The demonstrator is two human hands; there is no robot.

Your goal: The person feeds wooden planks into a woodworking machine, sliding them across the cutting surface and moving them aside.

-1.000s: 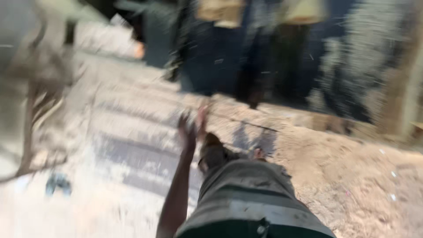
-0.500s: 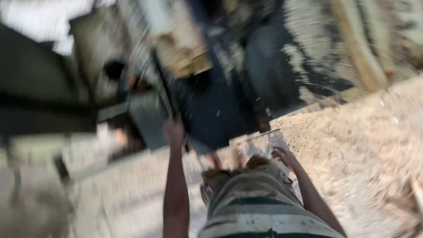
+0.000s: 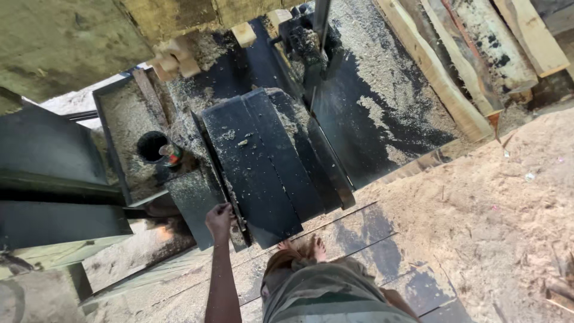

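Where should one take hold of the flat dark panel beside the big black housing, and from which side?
Grip the dark panel at its free lower edge, coming from below, probably where the left hand already touches it. Its upper part runs into the sawdust-covered tray and the black housing blocks the other side.

Sawdust [image 3: 508, 197] covers the floor beside stacked wooden planks [image 3: 454, 66].

Centre of frame: wheel housing [image 3: 263, 161] of the saw machine, my left hand [image 3: 219, 219] touching its lower left edge. Left of the housing: a tray [image 3: 119, 125] with a can [image 3: 152, 146] in it. Upper right: planks [image 3: 472, 54] side by side beyond the saw table [image 3: 371, 107]. Lower right: sawdust-covered floor [image 3: 496, 209]. Bottom centre: my foot [image 3: 305, 246] on floor boards [image 3: 359, 230].
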